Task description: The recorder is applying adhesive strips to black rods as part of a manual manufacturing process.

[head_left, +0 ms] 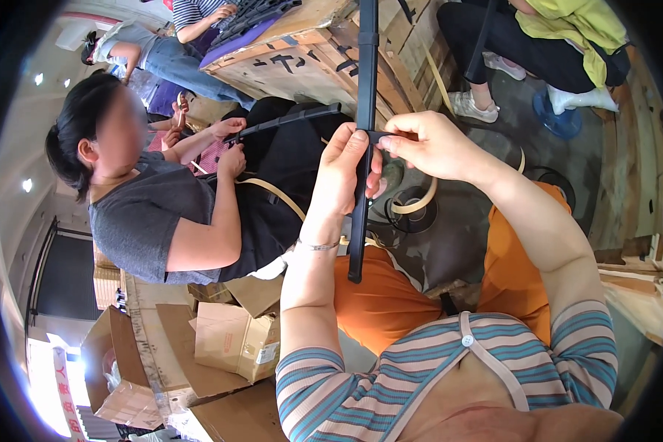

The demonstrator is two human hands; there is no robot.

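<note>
My left hand [339,168] is wrapped round a long, slim black bar [367,81], held lengthwise in front of me above my knees. The bar's upper part runs out past the top of the picture, and its lower end hangs near my left thigh. Just right of the bar, my right hand [429,146] pinches a short black strip [377,137] between thumb and fingers. That strip reaches from the right fingertips to the bar beside my left thumb. Whether it is stuck to the bar, I cannot tell.
At the left a seated co-worker [166,214] holds a similar black bar [291,119]. A wooden crate [295,81] stands ahead. A roll with a tan strip [418,206] lies on the floor. Cardboard boxes [232,335] fill the lower left, and another person [567,51] sits far right.
</note>
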